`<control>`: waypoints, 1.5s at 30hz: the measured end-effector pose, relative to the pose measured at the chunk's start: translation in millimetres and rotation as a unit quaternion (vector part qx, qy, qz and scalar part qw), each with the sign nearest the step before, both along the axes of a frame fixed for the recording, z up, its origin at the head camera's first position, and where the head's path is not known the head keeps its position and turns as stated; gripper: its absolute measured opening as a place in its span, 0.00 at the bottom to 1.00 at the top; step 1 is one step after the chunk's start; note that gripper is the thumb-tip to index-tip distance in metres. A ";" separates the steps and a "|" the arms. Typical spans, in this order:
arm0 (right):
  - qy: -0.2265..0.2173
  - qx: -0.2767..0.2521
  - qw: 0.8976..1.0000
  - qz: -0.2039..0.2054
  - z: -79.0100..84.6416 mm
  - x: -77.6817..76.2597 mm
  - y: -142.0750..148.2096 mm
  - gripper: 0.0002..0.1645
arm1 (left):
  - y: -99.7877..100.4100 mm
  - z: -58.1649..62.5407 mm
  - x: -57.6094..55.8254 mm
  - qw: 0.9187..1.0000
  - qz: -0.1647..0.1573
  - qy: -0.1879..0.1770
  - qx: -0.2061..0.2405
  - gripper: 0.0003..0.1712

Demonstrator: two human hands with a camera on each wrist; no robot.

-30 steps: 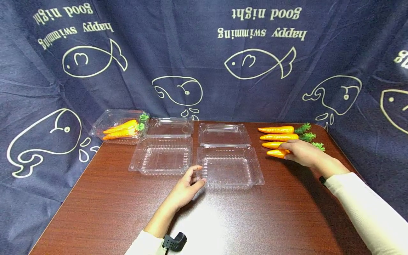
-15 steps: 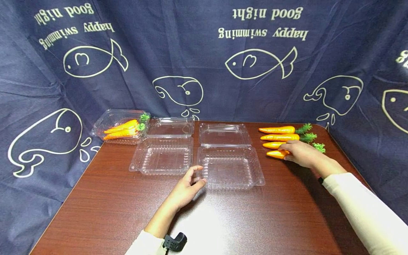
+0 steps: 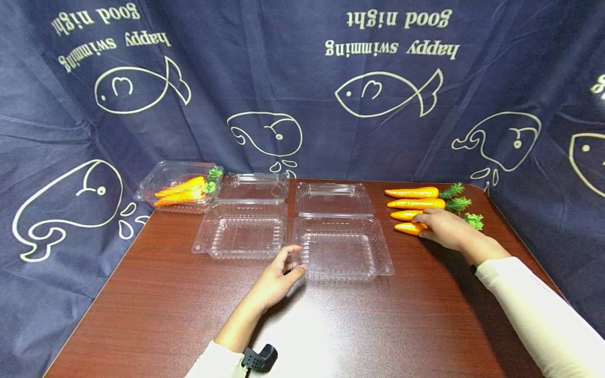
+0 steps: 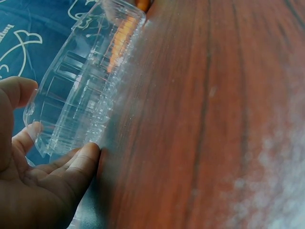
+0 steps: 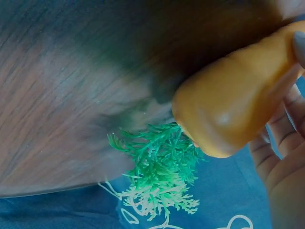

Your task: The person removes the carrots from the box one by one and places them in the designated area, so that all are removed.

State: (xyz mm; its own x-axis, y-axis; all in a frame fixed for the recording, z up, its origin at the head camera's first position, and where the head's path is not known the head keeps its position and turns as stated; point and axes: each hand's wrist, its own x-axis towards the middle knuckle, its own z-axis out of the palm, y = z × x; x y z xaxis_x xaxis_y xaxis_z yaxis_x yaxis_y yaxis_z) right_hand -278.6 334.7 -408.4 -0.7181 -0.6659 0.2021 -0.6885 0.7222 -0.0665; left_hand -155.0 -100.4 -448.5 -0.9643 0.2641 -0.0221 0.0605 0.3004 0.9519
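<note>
My right hand (image 3: 446, 228) grips the nearest orange toy carrot (image 3: 407, 228) of a row at the right. In the right wrist view, a thumb lies on that carrot's body, and its green leafy top (image 5: 159, 162) hangs out past the thick end. My left hand (image 3: 274, 281) is at the left edge of a clear plastic clamshell box (image 3: 342, 273), lid folded back. Its index finger and thumb are apart, with fingertips right at the box's rim and corner in the left wrist view. Part of the third carrot (image 3: 402, 215) is hidden behind the right hand.
Two more carrots (image 3: 416, 203) lie behind, tips pointing left. A second open clamshell box (image 3: 243, 252) stands left of the first. At the far left, a clear box (image 3: 151, 181) contains carrots. A blue printed curtain (image 3: 302, 79) borders the brown table (image 3: 142, 315).
The right hand and the carrot in its grip have shifted very slightly left. The left hand and the boxes stay in place.
</note>
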 end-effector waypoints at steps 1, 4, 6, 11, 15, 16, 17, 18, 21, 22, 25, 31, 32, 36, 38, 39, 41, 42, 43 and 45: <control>0.002 0.000 1.000 -0.001 0.5 -0.2 0.0 0.20 | 0.0 0.1 -0.2 1.000 -0.001 -0.001 0.000 0.29; 0.015 -0.004 1.000 0.001 2.0 -0.4 -0.5 0.21 | 0.1 0.3 -1.2 1.000 -0.004 -0.007 0.000 0.29; 0.025 -0.014 1.000 0.008 2.1 -0.5 -1.7 0.20 | 0.2 0.6 -1.3 1.000 -0.007 -0.009 0.002 0.30; 0.014 -0.092 0.996 0.006 2.7 7.7 -17.3 0.18 | 0.2 1.3 -1.4 1.000 -0.008 -0.009 0.002 0.31; -0.066 -0.181 0.980 -0.057 4.5 22.6 -40.2 0.17 | 0.5 1.3 -2.6 1.000 -0.008 -0.012 -0.006 0.30; -0.101 -0.205 0.970 -0.079 5.3 26.4 -46.2 0.17 | 0.6 1.3 -2.9 1.000 -0.008 -0.012 -0.007 0.30; -0.136 -0.228 0.959 -0.101 5.9 30.1 -52.1 0.18 | 0.7 1.1 -3.1 1.000 -0.009 -0.012 -0.009 0.30; -0.172 -0.252 0.945 -0.122 6.4 33.5 -57.6 0.19 | 0.9 1.0 -3.2 1.000 -0.010 -0.013 -0.009 0.30; -0.277 -0.323 0.889 -0.170 5.5 39.0 -72.5 0.25 | 1.0 0.8 -3.0 1.000 -0.014 -0.014 -0.001 0.31; -0.310 -0.343 0.868 -0.181 4.4 40.1 -76.6 0.26 | 1.0 0.8 -2.8 1.000 -0.014 -0.013 0.000 0.31; -0.374 -0.382 0.821 -0.201 -2.0 42.3 -85.3 0.27 | 1.1 0.3 -2.3 1.000 -0.015 -0.011 0.002 0.30; -0.412 -0.410 0.790 -0.195 -11.9 46.6 -92.7 0.24 | -0.2 -1.6 -2.2 1.000 -0.019 -0.009 0.005 0.30; -0.412 -0.414 0.789 -0.191 -12.2 46.4 -93.7 0.24 | -0.7 -1.8 -2.3 1.000 -0.019 -0.010 0.006 0.30; -0.415 -0.427 0.782 -0.185 -11.6 45.1 -97.2 0.23 | -2.2 -1.4 -2.9 1.000 -0.019 -0.008 0.002 0.30; -0.418 -0.436 0.775 -0.185 -11.7 45.2 -97.9 0.23 | -1.4 -0.1 -2.5 1.000 -0.018 -0.007 -0.001 0.30; -0.419 -0.441 0.771 -0.187 -12.1 45.0 -98.3 0.23 | -1.0 0.6 -2.2 1.000 -0.018 -0.007 -0.004 0.30; -0.420 -0.451 0.764 -0.189 -12.6 44.3 -100.0 0.23 | -0.3 2.2 -1.7 1.000 -0.019 -0.006 -0.007 0.30; -0.421 -0.457 0.760 -0.189 -13.1 43.8 -101.0 0.23 | 0.1 3.0 -1.3 1.000 -0.018 -0.004 -0.012 0.30; -0.421 -0.464 0.756 -0.191 -13.7 43.2 -102.3 0.23 | 0.5 3.9 -0.9 1.000 -0.018 -0.003 -0.017 0.30; -0.422 -0.478 0.746 -0.192 -15.4 41.8 -104.8 0.23 | 1.4 5.1 0.0 0.999 -0.014 0.003 -0.030 0.30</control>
State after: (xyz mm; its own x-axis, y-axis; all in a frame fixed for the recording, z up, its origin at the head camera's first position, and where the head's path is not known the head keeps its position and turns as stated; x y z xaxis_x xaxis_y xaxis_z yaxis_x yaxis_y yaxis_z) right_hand -236.8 229.9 -423.8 -0.9593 -0.2194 -0.1781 0.1346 0.1995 -0.9706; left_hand -155.0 -99.1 -443.4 -0.9566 0.2895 -0.0325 0.0756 0.3543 0.9321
